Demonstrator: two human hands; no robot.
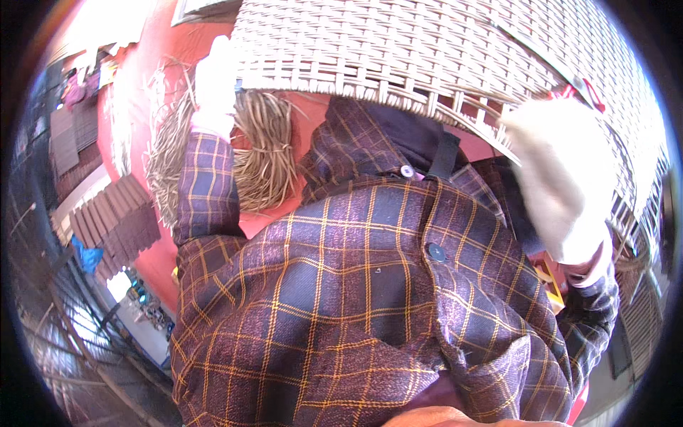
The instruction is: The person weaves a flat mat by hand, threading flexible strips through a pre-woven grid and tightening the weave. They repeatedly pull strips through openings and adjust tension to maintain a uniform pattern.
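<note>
A pale woven wicker panel (pixel 398 43) spans the top of the head view, its curved lower edge showing open gaps in the weave. My left hand (pixel 213 82), in a white glove bleached by glare, is closed at the panel's left edge, its fingertips partly lost. Over the panel's lower right edge is my right hand (pixel 558 171), gloved in white and smeared by motion, so its fingers cannot be made out. Just beyond it lies a small red thing (pixel 589 94), too unclear to name. Beside my left forearm hangs a tied bundle of brown wicker strands (pixel 267 156).
A red surface (pixel 131 135) runs down the left side behind more loose strands (pixel 167 142). Farther left are brown slatted pieces (pixel 114 220) and a blue scrap (pixel 87 255). A yellow item (pixel 549 285) sits near my right forearm.
</note>
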